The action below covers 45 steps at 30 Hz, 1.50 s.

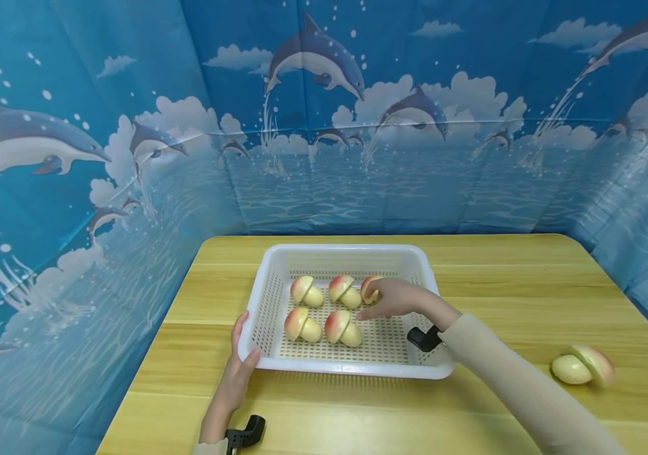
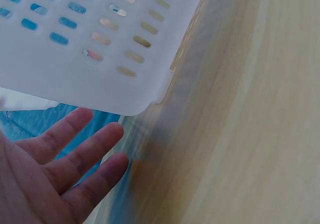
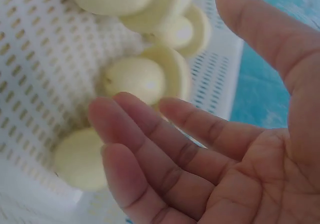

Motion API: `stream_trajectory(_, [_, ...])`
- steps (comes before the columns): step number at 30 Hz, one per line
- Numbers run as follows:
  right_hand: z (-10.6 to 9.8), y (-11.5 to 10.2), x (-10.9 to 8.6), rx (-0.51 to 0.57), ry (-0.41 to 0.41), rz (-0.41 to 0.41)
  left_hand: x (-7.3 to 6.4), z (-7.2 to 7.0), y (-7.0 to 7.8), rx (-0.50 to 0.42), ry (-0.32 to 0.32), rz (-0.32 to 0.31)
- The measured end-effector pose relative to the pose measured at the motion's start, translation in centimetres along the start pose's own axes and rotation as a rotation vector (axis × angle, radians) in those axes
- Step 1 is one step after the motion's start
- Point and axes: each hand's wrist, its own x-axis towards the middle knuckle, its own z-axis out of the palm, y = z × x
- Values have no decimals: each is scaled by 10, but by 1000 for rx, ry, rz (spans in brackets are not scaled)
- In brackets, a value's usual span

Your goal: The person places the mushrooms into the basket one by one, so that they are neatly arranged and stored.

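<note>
Several mushroom-shaped pieces, cream with reddish caps, lie in two rows inside a white perforated plastic basket [image 1: 352, 366]; one front-row mushroom [image 1: 343, 328] is by the right thumb. Over the basket's right half, my right hand [image 1: 389, 298] reaches in, fingers beside a back-row mushroom [image 1: 368, 287] that they partly cover. The right wrist view shows that palm holding nothing, its thumb spread away and its fingers slightly bent. My left hand [image 1: 236, 373] is at the basket's front left corner, thumb at the rim; in the left wrist view its visible fingers [image 2: 85, 166] extend loosely below the corner.
Another mushroom [image 1: 582, 366] lies on the wooden table [image 1: 506, 272] to the right of the basket, beyond my right forearm. Behind and beside the table hang blue dolphin-print curtains [image 1: 324, 177]. A black wrist device [image 1: 246, 433] sits on the left wrist.
</note>
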Motion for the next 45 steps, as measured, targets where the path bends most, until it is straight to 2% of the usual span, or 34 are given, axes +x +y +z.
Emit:
stream_trajectory(3, [-9, 4, -8, 34, 50, -42, 0, 0, 0, 0, -6, 10])
stream_trajectory(8, [-22, 12, -25, 93, 189, -135, 0, 1, 4, -20, 8, 17])
stream_trajectory(12, [-30, 21, -40, 104, 324, -135, 0, 1, 5, -39, -4, 14])
stream_trajectory(19, [-40, 40, -74, 160, 543, -32, 0, 2, 4, -35, 8, 2])
stream_trajectory(25, [-35, 61, -105, 224, 722, 77, -1, 1, 4, -35, 6, -1])
stream_trajectory(31, [-30, 82, -136, 217, 862, 187, 0, 1, 4, -41, -3, 15])
stream_trajectory(34, [-25, 93, -149, 221, 899, 249, 0, 1, 4, -39, 6, 19])
stream_trajectory(39, [-14, 111, -166, 233, 916, 357, -1, 0, 3, -19, 17, 18])
stream_trajectory(45, [-8, 131, -186, 252, 915, 575, 0, 1, 2, -16, 3, 14])
